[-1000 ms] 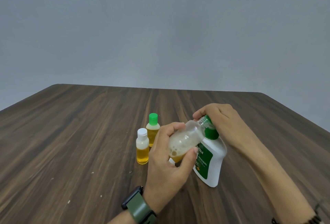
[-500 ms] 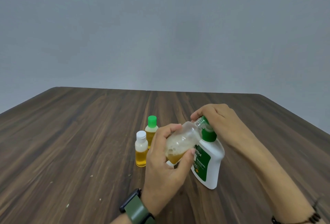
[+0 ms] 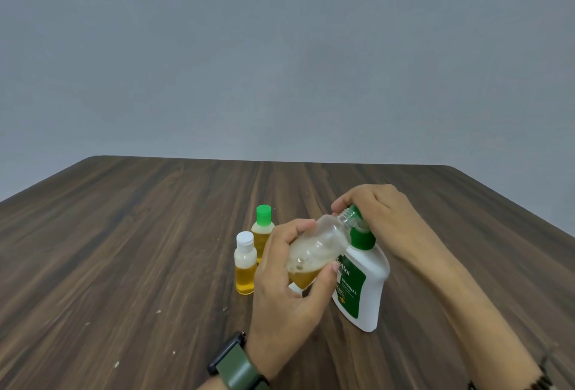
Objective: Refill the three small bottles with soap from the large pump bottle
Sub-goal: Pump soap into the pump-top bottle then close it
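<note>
Bottles: 3 sm [image 3: 314,252], 1 lg pump [image 3: 361,284], 2 hands [image 3: 286,290].

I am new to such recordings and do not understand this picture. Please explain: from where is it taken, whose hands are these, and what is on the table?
The camera sits on a person's head, looking forward and down. The left hand holds a tilted clear small plastic bottle, partly filled with amber soap. The right hand covers the pump of a large white bottle with green label, which stands on the dark wooden table. Two capped small bottles, one white-capped, one green-capped, stand beside it.
</note>
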`<state>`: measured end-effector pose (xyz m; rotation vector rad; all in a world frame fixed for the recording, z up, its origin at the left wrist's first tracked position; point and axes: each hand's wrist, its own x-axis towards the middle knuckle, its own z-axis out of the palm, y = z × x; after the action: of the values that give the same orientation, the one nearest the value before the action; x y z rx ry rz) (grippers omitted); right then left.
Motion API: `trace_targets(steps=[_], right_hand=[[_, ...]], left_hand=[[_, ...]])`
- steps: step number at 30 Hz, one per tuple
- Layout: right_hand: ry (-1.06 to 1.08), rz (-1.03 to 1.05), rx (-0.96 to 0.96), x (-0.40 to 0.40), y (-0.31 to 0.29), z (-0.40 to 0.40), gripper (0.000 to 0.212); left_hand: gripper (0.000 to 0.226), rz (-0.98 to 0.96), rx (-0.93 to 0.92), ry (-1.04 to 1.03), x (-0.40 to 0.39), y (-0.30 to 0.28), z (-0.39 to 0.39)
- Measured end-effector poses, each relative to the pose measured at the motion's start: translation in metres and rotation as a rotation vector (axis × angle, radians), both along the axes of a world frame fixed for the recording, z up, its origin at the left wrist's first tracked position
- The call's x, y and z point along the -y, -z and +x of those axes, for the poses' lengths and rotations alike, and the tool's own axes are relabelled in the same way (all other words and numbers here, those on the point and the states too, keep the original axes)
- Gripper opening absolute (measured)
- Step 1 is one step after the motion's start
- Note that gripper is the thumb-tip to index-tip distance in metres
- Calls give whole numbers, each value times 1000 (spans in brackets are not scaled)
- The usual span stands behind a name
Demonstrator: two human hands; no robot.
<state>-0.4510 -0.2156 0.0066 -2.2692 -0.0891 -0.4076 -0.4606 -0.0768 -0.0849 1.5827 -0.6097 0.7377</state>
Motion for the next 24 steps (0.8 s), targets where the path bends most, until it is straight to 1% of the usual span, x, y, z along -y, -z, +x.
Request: trace_targets(steps=[3,9,15,21,24], right_hand=[[14,-7,14,-1,0,-1,36],[20,89,33,-1,15,-1,38],[-11,5,5,-1,-2,1,36],[9,46,29,-1,10,1,35],[1,23,42,-1,7,1,36]], left_hand=[[43,-5,-9,14,0,-1,-1],[42,-3,-7,9,2,3,-1],[43,-22,-8,-5,0,1,0],[42,-8,-1,7,2,3,0],[43,-17,-5,10,2,3,0]])
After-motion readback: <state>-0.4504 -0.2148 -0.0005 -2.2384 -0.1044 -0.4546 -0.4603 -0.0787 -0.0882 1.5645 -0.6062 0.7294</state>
